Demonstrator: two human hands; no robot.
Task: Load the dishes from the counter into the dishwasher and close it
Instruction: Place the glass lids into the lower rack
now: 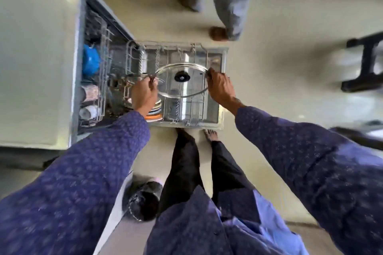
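A round glass lid (192, 84) with a black knob is held flat over the pulled-out lower rack (207, 56) of the open dishwasher. My left hand (144, 94) grips its left rim and my right hand (220, 88) grips its right rim. Under my left hand, several stacked plates (154, 113) stand in the rack, one orange. The upper rack (102, 64), further left inside the machine, holds a blue item (91, 60) and cups (89, 111). The open door (221, 89) lies flat beneath the lower rack.
The pale counter (37, 58) runs along the left. Another person's legs (226, 6) stand on the floor beyond the dishwasher. A black stand (364, 62) is at the right. A dark pot (145, 201) sits near the counter's edge by my body. My own feet are just in front of the door.
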